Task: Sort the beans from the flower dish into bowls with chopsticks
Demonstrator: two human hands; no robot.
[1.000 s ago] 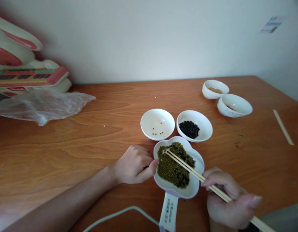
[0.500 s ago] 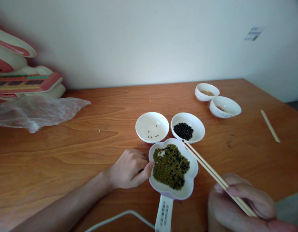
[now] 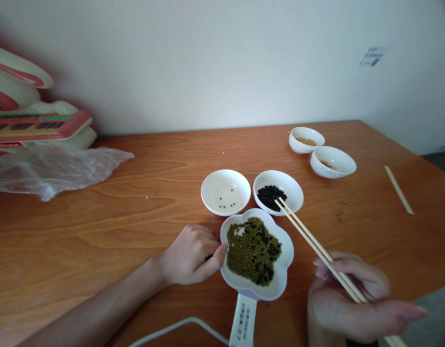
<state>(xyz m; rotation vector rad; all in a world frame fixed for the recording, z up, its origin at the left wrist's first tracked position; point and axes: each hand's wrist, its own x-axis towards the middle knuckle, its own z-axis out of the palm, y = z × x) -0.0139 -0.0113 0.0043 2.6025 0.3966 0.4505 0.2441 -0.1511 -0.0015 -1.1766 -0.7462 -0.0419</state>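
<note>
My right hand is closed round a pair of chopsticks. Their tips are over the bowl of black beans, slightly apart, and I make out no bean between them. My left hand rests on the table with curled fingers, its thumb against the rim of a flower-shaped dish. Mixed green beans and black beans lie in that dish, which has a labelled handle. To the left of the black-bean bowl stands a white bowl with several green beans in it.
Two more white bowls, one with tan grains and one with reddish bits, stand at the back right. A loose pale stick lies on the right. A plastic bag and a toy keyboard are at the left; a white cable runs in front.
The chopsticks have moved from the dish's upper rim forward over the black-bean bowl. The dark bean at their tips no longer shows there, and the tips have parted. My left hand stays at the dish.
</note>
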